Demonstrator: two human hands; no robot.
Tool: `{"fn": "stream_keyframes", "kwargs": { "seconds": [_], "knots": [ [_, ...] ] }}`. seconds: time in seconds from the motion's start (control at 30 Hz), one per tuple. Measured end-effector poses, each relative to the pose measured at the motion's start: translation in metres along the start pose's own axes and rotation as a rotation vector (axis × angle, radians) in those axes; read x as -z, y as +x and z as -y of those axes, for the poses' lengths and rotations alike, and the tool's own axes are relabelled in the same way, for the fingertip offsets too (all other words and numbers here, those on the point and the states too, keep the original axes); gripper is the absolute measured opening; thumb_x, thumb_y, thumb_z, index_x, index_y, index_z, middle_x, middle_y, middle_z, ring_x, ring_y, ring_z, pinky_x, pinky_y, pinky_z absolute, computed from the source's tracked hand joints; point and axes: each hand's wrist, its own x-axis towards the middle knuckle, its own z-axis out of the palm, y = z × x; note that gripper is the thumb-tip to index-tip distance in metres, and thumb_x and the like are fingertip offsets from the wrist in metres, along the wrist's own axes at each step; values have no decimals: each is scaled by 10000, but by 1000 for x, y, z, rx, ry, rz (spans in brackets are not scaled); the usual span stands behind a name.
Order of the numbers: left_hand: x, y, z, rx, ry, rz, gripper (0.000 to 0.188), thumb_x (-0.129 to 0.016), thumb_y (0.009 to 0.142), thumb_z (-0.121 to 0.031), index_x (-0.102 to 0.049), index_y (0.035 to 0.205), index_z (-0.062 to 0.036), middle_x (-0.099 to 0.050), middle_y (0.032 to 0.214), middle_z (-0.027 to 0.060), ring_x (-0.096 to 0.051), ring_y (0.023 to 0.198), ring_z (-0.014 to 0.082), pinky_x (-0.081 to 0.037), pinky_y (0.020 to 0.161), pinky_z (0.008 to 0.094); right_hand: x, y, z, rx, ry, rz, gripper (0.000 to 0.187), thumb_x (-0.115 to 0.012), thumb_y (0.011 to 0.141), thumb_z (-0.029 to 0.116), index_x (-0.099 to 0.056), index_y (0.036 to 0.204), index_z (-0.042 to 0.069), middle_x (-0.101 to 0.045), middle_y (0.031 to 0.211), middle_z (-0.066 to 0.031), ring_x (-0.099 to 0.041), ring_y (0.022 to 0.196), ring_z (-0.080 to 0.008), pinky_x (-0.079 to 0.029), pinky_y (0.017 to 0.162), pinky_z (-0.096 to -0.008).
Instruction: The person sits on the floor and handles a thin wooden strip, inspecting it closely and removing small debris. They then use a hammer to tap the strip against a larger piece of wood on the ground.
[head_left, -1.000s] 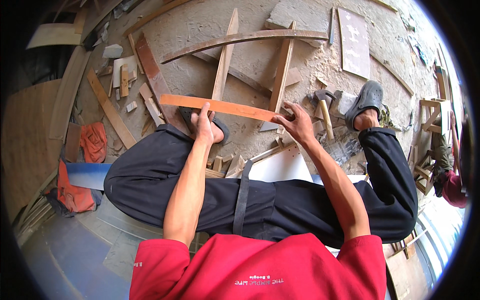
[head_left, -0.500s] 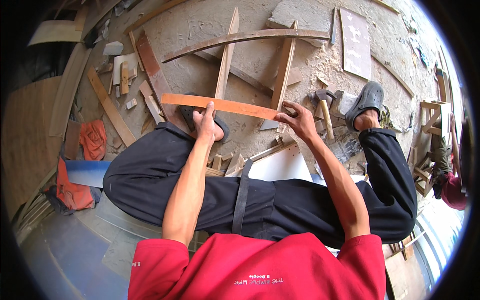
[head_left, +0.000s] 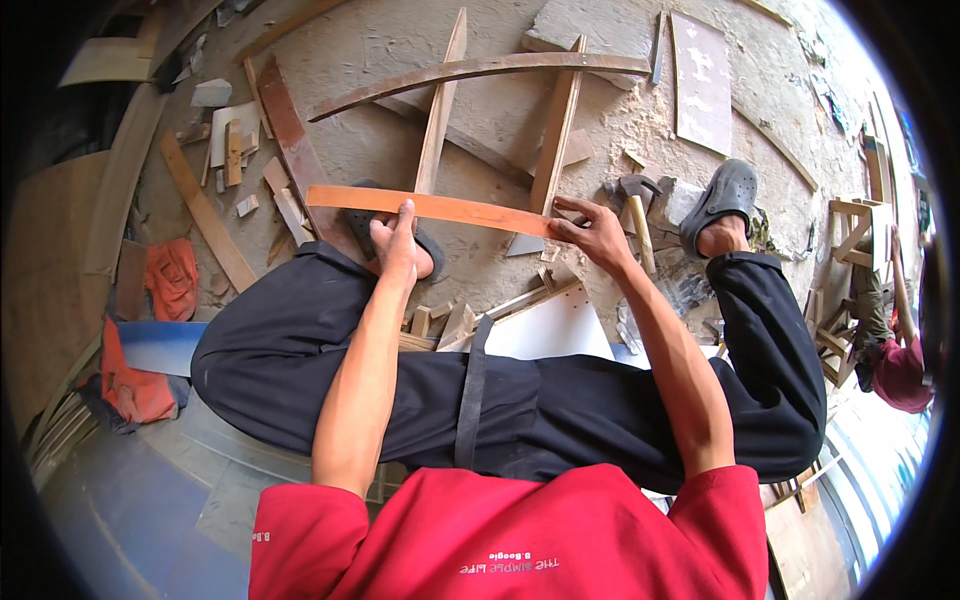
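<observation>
A thin, slightly curved orange-brown wooden strip lies crosswise before me, over the near ends of two wooden slats. My left hand grips its near edge left of the middle, close to the left slat. At the strip's right end, my right hand pinches it between thumb and fingers, beside the right slat. Farther off, a dark curved strip crosses both slats. Whether the orange strip is fastened to the slats cannot be made out.
A wooden-handled hammer lies right of the strip, near my right shoe. Wood offcuts and a long board lie at left. A pale panel lies at far right. At the right edge, another person's sleeve shows.
The whole scene has shifted slightly left in the view. Both hands keep their hold on the orange-brown strip, with only a small shift of the right hand against it.
</observation>
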Motion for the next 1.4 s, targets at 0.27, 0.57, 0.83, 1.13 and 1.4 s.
{"fn": "stream_keyframes", "kwargs": {
  "seconds": [0.27,0.57,0.83,1.13,1.4],
  "knots": [
    [-5,-8,-9,27,6,-8,338,-684,936,-146,-504,1190,-15,-624,1074,51,-622,884,95,-534,753,183,0,5,-16,-3,18,41,478,-748,873,248,-629,1281,29,-709,1139,-114,-675,894,-157,-533,808,-299],
    [-12,-16,-16,18,17,5,338,-674,943,-135,-476,1173,12,-626,968,35,-561,763,54,-475,677,190,0,7,-22,-10,38,80,448,-717,896,191,-614,1297,19,-698,1175,-100,-650,953,-130,-527,850,-296],
    [-4,-12,-9,27,76,35,382,-680,946,-210,-483,1205,-10,-609,1105,64,-611,924,96,-533,781,201,5,7,-14,-38,58,112,457,-712,898,185,-603,1302,-1,-694,1185,-102,-633,1010,-133,-505,905,-297],
    [-3,-11,-8,49,42,38,360,-697,933,-186,-492,1181,-26,-610,1100,47,-609,913,86,-536,759,191,6,8,-16,-60,123,128,461,-717,872,245,-633,1286,59,-690,1190,-151,-668,1061,-231,-493,938,-337],
    [-5,-13,-13,69,47,48,353,-703,928,-175,-496,1182,-43,-598,1109,29,-599,923,76,-527,782,192,5,11,-24,-82,185,148,479,-718,877,275,-628,1291,52,-695,1183,-147,-671,1039,-209,-496,931,-335]
  ]
}}
